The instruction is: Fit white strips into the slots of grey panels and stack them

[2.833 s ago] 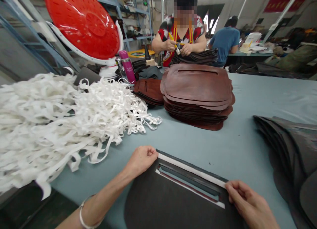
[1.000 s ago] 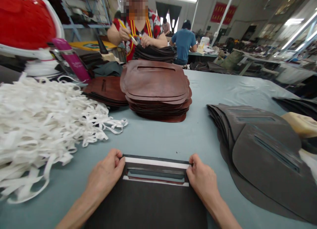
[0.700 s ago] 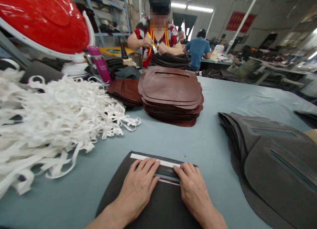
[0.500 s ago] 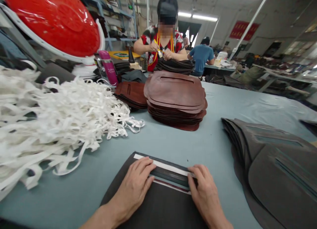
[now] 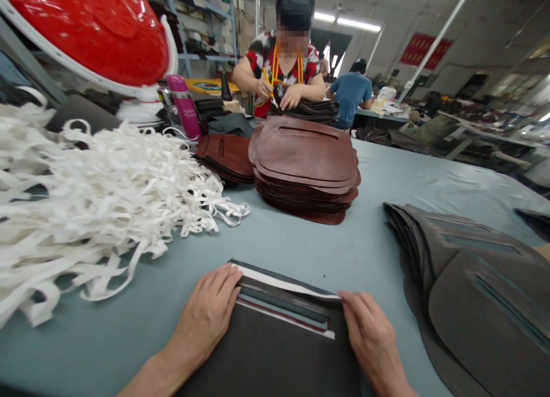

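Note:
A dark leather panel [image 5: 275, 357] with a long slot lies in front of me on the table. A white tape strip [image 5: 279, 283] runs along its far edge, and a second white strip [image 5: 292, 321] borders the slot's near side. My left hand [image 5: 208, 308] grips the panel's far left corner, its fingers together over the end of the tape. At the other end, my right hand [image 5: 372, 331] pinches the tape and the panel's edge between thumb and fingers. The far edge bows slightly between my hands. My right fingertips are partly hidden.
A heap of white tape [image 5: 107, 196] covers the left side. Stacked brown leather panels [image 5: 305, 162] stand ahead, and dark slotted panels [image 5: 490, 317] lie at right. A red fan [image 5: 94, 36] and purple bottle [image 5: 184, 107] stand behind the heap. A co-worker [image 5: 286, 65] works opposite.
My hands have moved apart along the tape, the left one to the panel's left corner and the right one to its right end. The slot is now uncovered.

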The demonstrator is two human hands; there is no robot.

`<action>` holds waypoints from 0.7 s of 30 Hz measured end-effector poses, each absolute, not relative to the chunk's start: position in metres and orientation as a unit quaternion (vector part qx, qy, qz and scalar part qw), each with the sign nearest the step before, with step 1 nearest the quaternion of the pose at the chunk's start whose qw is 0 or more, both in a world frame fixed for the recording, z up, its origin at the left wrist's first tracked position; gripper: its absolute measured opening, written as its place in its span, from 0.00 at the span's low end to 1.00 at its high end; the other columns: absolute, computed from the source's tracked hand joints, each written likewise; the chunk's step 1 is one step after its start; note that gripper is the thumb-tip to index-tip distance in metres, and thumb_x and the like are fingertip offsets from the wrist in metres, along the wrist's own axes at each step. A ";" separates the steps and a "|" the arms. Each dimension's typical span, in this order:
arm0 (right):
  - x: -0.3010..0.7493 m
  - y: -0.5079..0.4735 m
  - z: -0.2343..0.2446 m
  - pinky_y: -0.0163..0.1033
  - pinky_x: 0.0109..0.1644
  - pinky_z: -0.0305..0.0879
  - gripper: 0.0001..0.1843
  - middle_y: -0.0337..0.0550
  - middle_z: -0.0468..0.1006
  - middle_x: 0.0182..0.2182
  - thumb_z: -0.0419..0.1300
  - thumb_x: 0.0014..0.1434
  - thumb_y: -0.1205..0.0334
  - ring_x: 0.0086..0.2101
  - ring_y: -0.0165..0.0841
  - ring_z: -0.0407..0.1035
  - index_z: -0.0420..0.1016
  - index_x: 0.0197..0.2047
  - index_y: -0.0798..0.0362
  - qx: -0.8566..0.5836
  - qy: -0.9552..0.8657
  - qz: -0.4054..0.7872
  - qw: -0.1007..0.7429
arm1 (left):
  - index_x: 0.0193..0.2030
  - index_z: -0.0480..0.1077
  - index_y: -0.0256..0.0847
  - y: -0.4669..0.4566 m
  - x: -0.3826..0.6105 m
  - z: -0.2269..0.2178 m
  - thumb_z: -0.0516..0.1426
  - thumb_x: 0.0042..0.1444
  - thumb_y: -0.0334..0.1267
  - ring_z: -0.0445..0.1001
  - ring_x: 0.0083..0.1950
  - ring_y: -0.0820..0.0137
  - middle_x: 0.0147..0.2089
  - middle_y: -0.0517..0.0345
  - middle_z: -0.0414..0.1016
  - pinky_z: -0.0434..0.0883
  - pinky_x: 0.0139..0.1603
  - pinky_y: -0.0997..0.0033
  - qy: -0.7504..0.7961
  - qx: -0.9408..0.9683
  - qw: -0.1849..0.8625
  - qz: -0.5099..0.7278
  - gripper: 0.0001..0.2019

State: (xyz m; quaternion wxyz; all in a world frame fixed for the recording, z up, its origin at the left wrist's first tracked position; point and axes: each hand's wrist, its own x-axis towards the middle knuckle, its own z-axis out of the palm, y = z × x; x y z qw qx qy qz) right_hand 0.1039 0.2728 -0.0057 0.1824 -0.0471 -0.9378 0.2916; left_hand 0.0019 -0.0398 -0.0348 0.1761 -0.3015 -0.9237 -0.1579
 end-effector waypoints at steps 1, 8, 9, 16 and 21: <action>0.104 0.271 -0.001 0.39 0.41 0.66 0.13 0.45 0.75 0.33 0.52 0.63 0.56 0.35 0.35 0.70 0.75 0.42 0.51 -0.080 -0.924 0.339 0.157 | 0.55 0.65 0.40 -0.039 0.003 -0.033 0.49 0.65 0.34 0.64 0.60 0.62 0.56 0.51 0.69 0.63 0.60 0.58 -0.924 -0.302 0.177 -0.156 0.13; 0.092 0.260 0.015 0.36 0.28 0.63 0.26 0.42 0.73 0.22 0.59 0.52 0.40 0.24 0.32 0.65 0.75 0.37 0.57 -0.250 -0.794 0.554 0.014 | 0.55 0.65 0.38 -0.028 0.010 -0.021 0.50 0.64 0.35 0.61 0.62 0.59 0.57 0.49 0.68 0.63 0.61 0.53 -0.932 -0.288 0.165 -0.142 0.14; 0.090 0.259 0.017 0.35 0.26 0.61 0.26 0.41 0.72 0.21 0.61 0.49 0.39 0.22 0.31 0.64 0.75 0.35 0.57 -0.268 -0.789 0.553 0.023 | 0.56 0.64 0.39 -0.026 0.011 -0.022 0.50 0.64 0.36 0.61 0.62 0.59 0.58 0.48 0.67 0.63 0.61 0.53 -0.931 -0.296 0.160 -0.141 0.15; 0.090 0.261 0.030 0.36 0.28 0.65 0.31 0.42 0.74 0.23 0.64 0.47 0.42 0.24 0.31 0.66 0.73 0.47 0.58 -0.257 -0.769 0.579 0.088 | 0.59 0.63 0.37 -0.023 0.012 -0.026 0.50 0.64 0.37 0.62 0.62 0.61 0.59 0.48 0.65 0.63 0.63 0.56 -0.927 -0.322 0.154 -0.116 0.17; 0.094 0.260 0.032 0.36 0.29 0.65 0.24 0.43 0.75 0.23 0.61 0.49 0.43 0.23 0.31 0.66 0.76 0.38 0.57 -0.282 -0.796 0.529 0.077 | 0.59 0.63 0.36 -0.024 0.012 -0.029 0.50 0.65 0.41 0.60 0.63 0.60 0.60 0.47 0.64 0.62 0.64 0.56 -0.925 -0.332 0.153 -0.102 0.19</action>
